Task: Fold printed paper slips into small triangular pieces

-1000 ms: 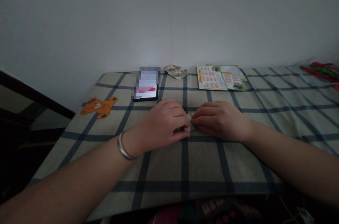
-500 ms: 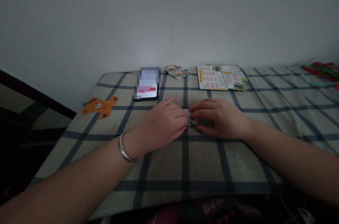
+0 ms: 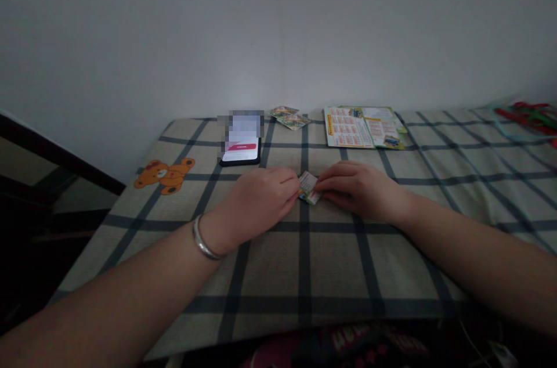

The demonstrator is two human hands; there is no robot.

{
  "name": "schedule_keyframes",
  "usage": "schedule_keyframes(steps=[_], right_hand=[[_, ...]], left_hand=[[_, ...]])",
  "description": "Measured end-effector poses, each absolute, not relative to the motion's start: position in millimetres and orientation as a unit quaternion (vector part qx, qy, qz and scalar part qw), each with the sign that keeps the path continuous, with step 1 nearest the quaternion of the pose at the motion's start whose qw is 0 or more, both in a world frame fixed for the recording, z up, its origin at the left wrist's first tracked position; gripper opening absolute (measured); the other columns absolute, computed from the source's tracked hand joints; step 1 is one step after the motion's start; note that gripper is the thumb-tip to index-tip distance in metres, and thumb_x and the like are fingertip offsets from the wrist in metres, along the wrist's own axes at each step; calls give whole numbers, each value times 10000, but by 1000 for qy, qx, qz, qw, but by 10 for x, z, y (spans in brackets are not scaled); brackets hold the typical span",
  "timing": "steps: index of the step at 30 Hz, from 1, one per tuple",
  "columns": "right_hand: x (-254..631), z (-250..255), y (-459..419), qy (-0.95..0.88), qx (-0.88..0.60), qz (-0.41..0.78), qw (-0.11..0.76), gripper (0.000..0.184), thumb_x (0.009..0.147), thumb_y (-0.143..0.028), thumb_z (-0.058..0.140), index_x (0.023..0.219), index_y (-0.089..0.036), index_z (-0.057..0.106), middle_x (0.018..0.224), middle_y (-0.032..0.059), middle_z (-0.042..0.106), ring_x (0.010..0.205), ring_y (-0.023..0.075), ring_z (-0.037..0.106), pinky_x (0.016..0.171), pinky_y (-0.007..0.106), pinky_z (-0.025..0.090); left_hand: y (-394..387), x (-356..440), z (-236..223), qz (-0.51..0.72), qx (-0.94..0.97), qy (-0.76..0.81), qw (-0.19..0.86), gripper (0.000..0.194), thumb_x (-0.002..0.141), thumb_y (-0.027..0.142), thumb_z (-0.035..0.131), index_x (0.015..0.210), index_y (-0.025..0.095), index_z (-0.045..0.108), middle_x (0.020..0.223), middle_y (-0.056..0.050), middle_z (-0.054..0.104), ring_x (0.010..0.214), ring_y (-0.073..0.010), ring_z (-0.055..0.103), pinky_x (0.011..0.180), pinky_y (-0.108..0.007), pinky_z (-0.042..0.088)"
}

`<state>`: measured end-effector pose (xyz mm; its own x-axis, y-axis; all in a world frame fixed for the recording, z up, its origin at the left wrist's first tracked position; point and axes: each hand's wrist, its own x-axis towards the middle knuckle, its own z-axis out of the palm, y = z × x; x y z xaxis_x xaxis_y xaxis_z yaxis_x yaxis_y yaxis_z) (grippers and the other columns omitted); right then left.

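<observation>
A small folded piece of printed paper (image 3: 308, 187) sits low over the checked tablecloth, between my two hands. My left hand (image 3: 268, 194), with a silver bangle on the wrist, pinches its left edge; the fingertips are partly hidden behind the knuckles. On the other side, the closed fingers of my right hand (image 3: 359, 189) grip the paper's right edge. Coloured print shows at its lower left, and small text covers its pale upper face.
A lit phone (image 3: 241, 147) lies beyond my left hand. Two small folded printed papers (image 3: 293, 121) and larger printed sheets (image 3: 348, 127) lie near the wall. An orange bear picture (image 3: 165, 176) marks the checked cloth (image 3: 270, 275); red and green items (image 3: 526, 118) are far right.
My left fingers have curled in, and both hands have drawn slightly apart. More of the folded paper now shows between them.
</observation>
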<state>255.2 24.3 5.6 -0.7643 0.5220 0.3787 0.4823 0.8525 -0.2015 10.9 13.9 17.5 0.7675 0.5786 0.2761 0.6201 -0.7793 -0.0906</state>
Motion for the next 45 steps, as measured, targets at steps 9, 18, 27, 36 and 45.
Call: schedule_keyframes(steps=[9, 18, 27, 36, 45], right_hand=[[2507, 132, 177, -925, -340, -36, 166, 192, 914, -276, 573, 995, -180, 719, 974, 79, 709, 888, 212, 644, 758, 326, 491], [2511, 131, 185, -926, -338, -61, 156, 244, 945, -270, 509, 922, -176, 733, 928, 61, 724, 847, 198, 660, 713, 306, 459], [2429, 155, 143, -895, -415, -5, 164, 140, 832, -217, 567, 832, -169, 698, 857, 50, 691, 819, 193, 631, 689, 296, 437], [2404, 187, 49, -927, -350, -13, 136, 217, 828, -203, 543, 971, -210, 707, 900, 47, 655, 863, 213, 587, 738, 327, 425], [2417, 161, 156, -919, -353, 78, 161, 191, 912, -256, 551, 827, -179, 703, 841, 46, 627, 833, 177, 563, 754, 306, 431]], left_hand=[[188, 121, 204, -119, -939, -313, 84, 171, 918, 292, 570, 877, 152, 659, 891, -56, 672, 873, -227, 608, 861, -405, 487], [210, 112, 188, -132, -933, -326, 78, 198, 937, 253, 536, 875, 130, 678, 864, -62, 683, 845, -215, 623, 768, -355, 506], [233, 124, 144, -169, -927, -334, 2, 145, 894, 208, 563, 831, 138, 674, 848, -56, 671, 856, -191, 619, 797, -337, 495], [175, 137, 210, -150, -944, -295, -16, 109, 887, 227, 586, 871, 157, 669, 876, -45, 654, 884, -199, 588, 801, -341, 468], [192, 150, 178, -149, -935, -320, -39, 88, 878, 198, 585, 837, 156, 651, 852, -35, 634, 845, -189, 584, 754, -325, 449]])
